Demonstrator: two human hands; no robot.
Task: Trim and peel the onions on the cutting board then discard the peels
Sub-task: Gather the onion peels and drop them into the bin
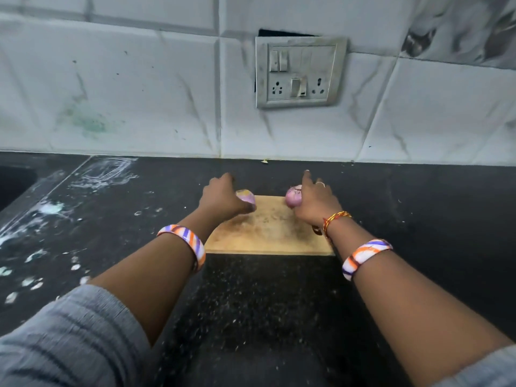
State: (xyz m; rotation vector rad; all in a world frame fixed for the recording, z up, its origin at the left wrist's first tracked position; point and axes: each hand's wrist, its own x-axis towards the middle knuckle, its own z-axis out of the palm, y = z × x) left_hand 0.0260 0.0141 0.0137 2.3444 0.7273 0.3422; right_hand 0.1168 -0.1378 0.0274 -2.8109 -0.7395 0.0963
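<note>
Left onion [246, 197]: it sits at the board's 11 o'clock corner, pale purple, partly hidden behind your left hand.
Right onion [293, 197]: it sits at the board's 1 o'clock corner, darker purple, touching your right hand.
Cutting board [268, 233]: wooden and scuffed, it lies flat on the counter in the middle of your view, with both onions along its far edge.
Left hand [220, 198]: your fingers reach over and past the left onion toward 12 o'clock; whether they close round it, you cannot tell from here.
Right hand [315, 202]: it lies against the right onion's 3 o'clock side with the index finger stretched toward 12 o'clock; the grip itself is hidden.
Bangles: a striped one circles each wrist, left [185, 244] and right [364, 256]; a red-and-yellow thread [333, 220] wraps your right wrist.
Counter [418, 213]: dark and speckled, with white smears at 9 o'clock.
Switchboard [300, 72]: on the tiled wall at 12 o'clock, above the board.
</note>
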